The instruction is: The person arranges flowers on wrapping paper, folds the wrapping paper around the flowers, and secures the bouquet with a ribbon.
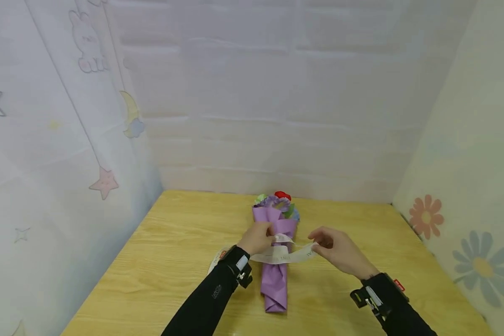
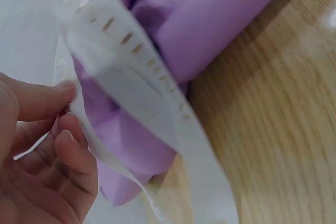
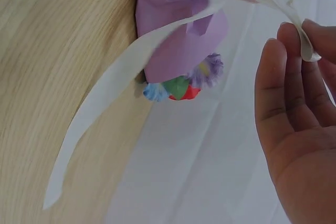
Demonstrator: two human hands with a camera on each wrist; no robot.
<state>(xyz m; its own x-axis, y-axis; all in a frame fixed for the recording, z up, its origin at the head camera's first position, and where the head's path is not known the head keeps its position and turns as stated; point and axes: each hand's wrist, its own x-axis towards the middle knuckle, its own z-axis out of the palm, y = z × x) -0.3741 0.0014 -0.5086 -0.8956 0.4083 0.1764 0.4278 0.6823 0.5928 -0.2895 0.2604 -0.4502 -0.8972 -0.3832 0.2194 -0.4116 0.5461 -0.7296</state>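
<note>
A bouquet wrapped in purple paper (image 1: 274, 289) lies on the table, its red, purple, blue and green flowers (image 1: 277, 201) toward the back. White ribbon with gold lettering (image 1: 277, 255) crosses the wrapping around its middle. At the bouquet's left side my left hand (image 1: 256, 239) pinches the ribbon between thumb and fingers, as the left wrist view shows up close. My right hand (image 1: 340, 249) is to the right of the bouquet, pinching a folded part of the ribbon (image 3: 310, 53) between thumb and fingertips. One loose ribbon tail (image 3: 100, 95) hangs out over the table in the right wrist view.
The wooden table (image 1: 185, 242) meets a white fabric backdrop (image 1: 277, 116) behind the flowers. Printed curtains stand at the left (image 1: 46, 186) and right (image 1: 466, 163). A length of pale ribbon (image 1: 215, 260) lies left of my left wrist.
</note>
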